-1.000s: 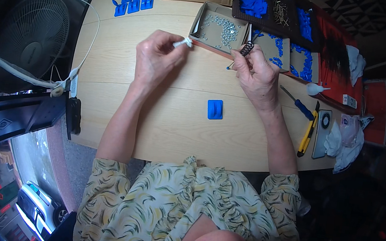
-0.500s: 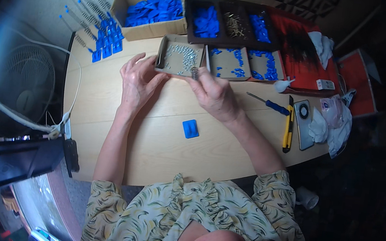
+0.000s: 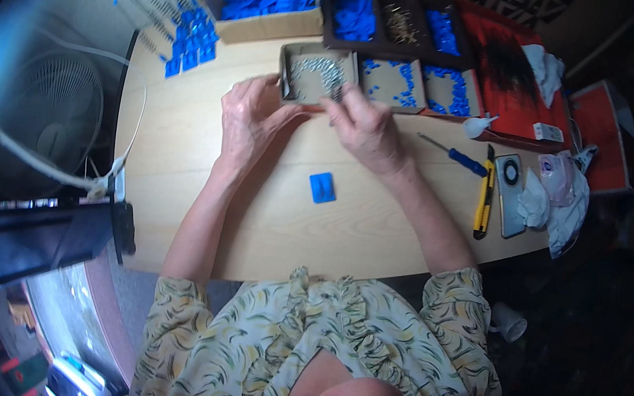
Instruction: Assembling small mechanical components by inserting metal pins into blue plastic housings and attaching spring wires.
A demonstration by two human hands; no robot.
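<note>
A small cardboard tray of shiny metal bits stands before me at the far side of the table. My left hand grips its near left corner, thumb along the near edge. At the near right corner, my right hand pinches a dark coil spring, mostly hidden by the fingers, over the tray's contents. Nearer to me, a blue square plastic piece with a raised middle lies on the tabletop.
Two trays of small blue parts adjoin on the right. Behind are a carton of blue pieces and a dark divided tray. Finished-looking spring assemblies stand far left. A screwdriver, yellow cutter and phone lie right.
The whole view has shifted, so the table sits higher in the picture. My right hand has brought the spring from the tray's near edge in over the metal bits. My left hand keeps its hold.
</note>
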